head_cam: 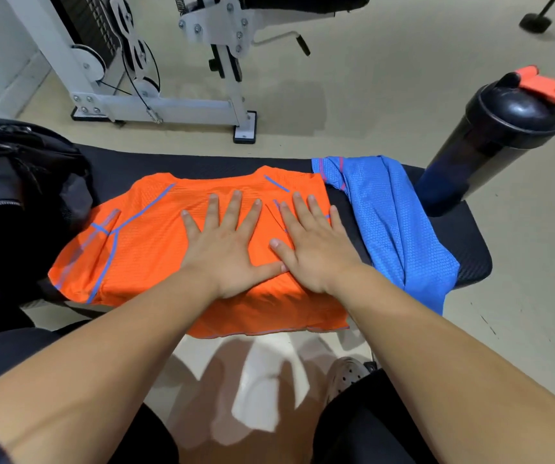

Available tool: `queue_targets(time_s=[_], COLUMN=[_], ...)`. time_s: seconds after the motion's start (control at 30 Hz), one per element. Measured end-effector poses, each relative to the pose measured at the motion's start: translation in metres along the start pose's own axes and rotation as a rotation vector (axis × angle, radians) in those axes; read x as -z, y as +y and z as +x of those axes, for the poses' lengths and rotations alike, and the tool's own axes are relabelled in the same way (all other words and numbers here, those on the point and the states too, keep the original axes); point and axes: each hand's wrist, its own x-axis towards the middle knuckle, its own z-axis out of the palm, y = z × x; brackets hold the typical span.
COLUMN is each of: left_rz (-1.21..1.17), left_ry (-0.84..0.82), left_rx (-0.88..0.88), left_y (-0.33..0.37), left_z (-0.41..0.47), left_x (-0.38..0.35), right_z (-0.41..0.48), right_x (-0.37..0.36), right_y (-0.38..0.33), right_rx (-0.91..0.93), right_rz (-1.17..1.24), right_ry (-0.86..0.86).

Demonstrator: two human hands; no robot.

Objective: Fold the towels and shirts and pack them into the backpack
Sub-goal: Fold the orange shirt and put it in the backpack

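Observation:
An orange shirt (142, 242) with blue seam lines lies spread on a black bench (463, 242), its right side folded inward. My left hand (229, 246) and my right hand (313, 246) both press flat on the shirt's middle, fingers spread, thumbs nearly touching. A blue shirt (393, 226) lies crumpled on the bench to the right of the orange one. A black backpack (18, 189) stands at the bench's left end, partly out of frame.
A black shaker bottle (493, 142) with an orange flip cap stands at the bench's far right corner. A white gym machine (155, 72) stands on the beige floor beyond the bench. My knees and a grey shoe (346, 376) are below.

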Motion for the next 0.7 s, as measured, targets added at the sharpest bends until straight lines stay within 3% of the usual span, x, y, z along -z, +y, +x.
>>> queue_targets(time_s=[0.27, 0.4, 0.7], left_rz=[0.015, -0.021, 0.04], left_ry=[-0.051, 0.096, 0.002], left_rx=[-0.141, -0.071, -0.032], left_y=[0.0, -0.001, -0.02], left_z=[0.027, 0.013, -0.013], left_x=[0.011, 0.013, -0.002], right_z=[-0.007, -0.005, -0.003], right_x=[0.001, 0.005, 0.001], right_y=[0.028, 0.024, -0.002], right_rx=[-0.194, -0.202, 0.05], right_rz=[-0.034, -0.064, -0.064], right_ry=[0.015, 0.024, 0.032])
